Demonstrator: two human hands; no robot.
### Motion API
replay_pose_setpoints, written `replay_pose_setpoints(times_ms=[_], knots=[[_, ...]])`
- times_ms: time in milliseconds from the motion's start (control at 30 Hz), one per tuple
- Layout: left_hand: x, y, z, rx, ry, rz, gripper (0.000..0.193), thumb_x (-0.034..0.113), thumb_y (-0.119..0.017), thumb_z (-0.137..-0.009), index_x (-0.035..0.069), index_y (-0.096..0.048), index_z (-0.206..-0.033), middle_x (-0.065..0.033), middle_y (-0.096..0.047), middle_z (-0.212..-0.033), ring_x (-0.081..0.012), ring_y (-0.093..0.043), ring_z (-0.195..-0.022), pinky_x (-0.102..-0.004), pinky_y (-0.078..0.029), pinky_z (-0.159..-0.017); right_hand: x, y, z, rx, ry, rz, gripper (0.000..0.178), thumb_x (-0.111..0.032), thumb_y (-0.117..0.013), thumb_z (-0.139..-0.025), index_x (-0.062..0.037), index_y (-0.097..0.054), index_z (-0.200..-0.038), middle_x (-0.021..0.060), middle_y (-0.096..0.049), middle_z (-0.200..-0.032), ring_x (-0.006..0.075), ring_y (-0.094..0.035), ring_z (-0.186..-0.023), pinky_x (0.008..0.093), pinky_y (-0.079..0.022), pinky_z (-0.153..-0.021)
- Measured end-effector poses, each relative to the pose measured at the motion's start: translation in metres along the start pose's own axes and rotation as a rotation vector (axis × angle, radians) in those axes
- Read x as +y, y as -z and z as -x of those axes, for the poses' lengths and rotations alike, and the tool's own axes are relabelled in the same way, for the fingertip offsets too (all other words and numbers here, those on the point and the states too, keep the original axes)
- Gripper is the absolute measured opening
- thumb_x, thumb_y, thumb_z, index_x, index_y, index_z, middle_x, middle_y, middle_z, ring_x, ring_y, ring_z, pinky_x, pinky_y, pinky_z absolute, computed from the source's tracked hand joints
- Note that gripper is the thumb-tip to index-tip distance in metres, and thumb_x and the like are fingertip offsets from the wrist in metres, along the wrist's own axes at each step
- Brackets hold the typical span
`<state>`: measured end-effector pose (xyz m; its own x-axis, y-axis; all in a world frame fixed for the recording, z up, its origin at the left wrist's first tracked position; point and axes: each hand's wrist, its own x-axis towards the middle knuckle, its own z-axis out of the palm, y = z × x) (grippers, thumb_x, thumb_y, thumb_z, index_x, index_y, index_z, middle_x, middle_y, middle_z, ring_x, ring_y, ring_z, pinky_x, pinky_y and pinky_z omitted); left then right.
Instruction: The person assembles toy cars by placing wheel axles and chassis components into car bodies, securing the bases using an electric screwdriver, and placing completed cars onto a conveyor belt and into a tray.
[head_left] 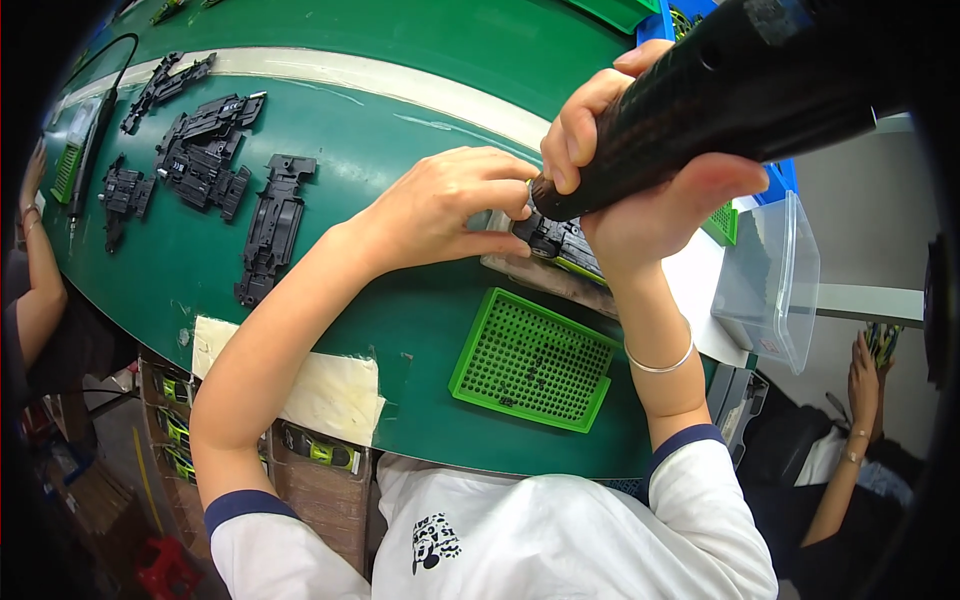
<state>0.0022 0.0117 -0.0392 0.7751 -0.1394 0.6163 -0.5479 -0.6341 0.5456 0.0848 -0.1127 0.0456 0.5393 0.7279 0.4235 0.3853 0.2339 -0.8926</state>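
Observation:
My right hand (640,190) is wrapped round a thick black electric screwdriver (700,110), which slants up toward the upper right. Its lower end points down at an upturned toy car (560,240) with a dark underside and yellow-green body edges. The fingers of my left hand (450,205) curl about the car's left end, next to the screwdriver's tip. Under the car lies a pale block or holder (540,278), partly hidden by my hands. The exact spot where the tip meets the car is hidden.
Nearer me sits a green perforated tray (530,360) with small dark screws. Black chassis parts (205,150) and a long chassis plate (275,225) lie left. A clear plastic bin (770,280) stands right. Boxed toy cars (320,448) are below the table edge. Other people's hands (865,390) work nearby.

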Motion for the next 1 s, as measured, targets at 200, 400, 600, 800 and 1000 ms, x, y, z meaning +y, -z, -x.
replay_pose_setpoints(times_ms=[200,400,600,800,1000], knots=[[0.0,-0.001,0.004,-0.015,0.039,-0.011,0.027,0.02,-0.074,-0.068,0.005,-0.054,-0.079,-0.0104,-0.059,-0.102,-0.0298,-0.057,-0.093,-0.0374,-0.048,-0.078,0.001,0.004,0.003,-0.059,0.072,-0.043,0.096,-0.087,-0.028,-0.061,-0.0042,-0.035,-0.109,0.0094,-0.048,-0.068,0.0151,-0.047,-0.05,0.0261,-0.042,-0.047],[-0.006,-0.008,0.006,0.053,-0.006,0.005,0.028,0.015,-0.075,-0.065,0.004,-0.054,-0.08,-0.0118,-0.06,-0.103,-0.0293,-0.058,-0.091,-0.0353,-0.048,-0.077,0.002,0.025,0.001,-0.273,0.393,-0.532,0.1,-0.089,-0.032,-0.061,-0.0085,-0.035,-0.121,0.0071,-0.047,-0.075,0.0157,-0.048,-0.054,0.03,-0.041,-0.051],[-0.007,-0.009,0.007,0.037,0.029,0.06,0.03,0.01,-0.077,-0.062,0.002,-0.054,-0.079,-0.0135,-0.06,-0.109,-0.0293,-0.058,-0.095,-0.0352,-0.048,-0.08,-0.01,0.016,0.061,-0.268,0.343,-0.542,0.095,-0.087,-0.041,-0.058,-0.0104,-0.035,-0.114,0.0055,-0.047,-0.067,0.0153,-0.048,-0.048,0.028,-0.042,-0.045],[-0.007,-0.008,0.007,0.044,0.055,0.069,0.029,0.007,-0.075,-0.061,0.002,-0.055,-0.08,-0.0135,-0.061,-0.109,-0.0293,-0.058,-0.096,-0.0352,-0.047,-0.081,0.002,0.001,0.07,-0.211,0.166,-0.574,0.092,-0.088,-0.039,-0.054,-0.0112,-0.034,-0.105,0.0059,-0.047,-0.061,0.0151,-0.048,-0.045,0.0287,-0.045,-0.047],[-0.008,-0.007,0.008,0.048,0.063,0.072,0.027,0.007,-0.075,-0.061,0.002,-0.055,-0.079,-0.013,-0.061,-0.109,-0.0286,-0.058,-0.096,-0.0351,-0.047,-0.081,-0.001,-0.002,0.073,-0.201,0.063,-0.49,0.091,-0.089,-0.037,-0.054,-0.0116,-0.033,-0.102,0.0061,-0.048,-0.06,0.015,-0.048,-0.045,0.0284,-0.045,-0.047]])
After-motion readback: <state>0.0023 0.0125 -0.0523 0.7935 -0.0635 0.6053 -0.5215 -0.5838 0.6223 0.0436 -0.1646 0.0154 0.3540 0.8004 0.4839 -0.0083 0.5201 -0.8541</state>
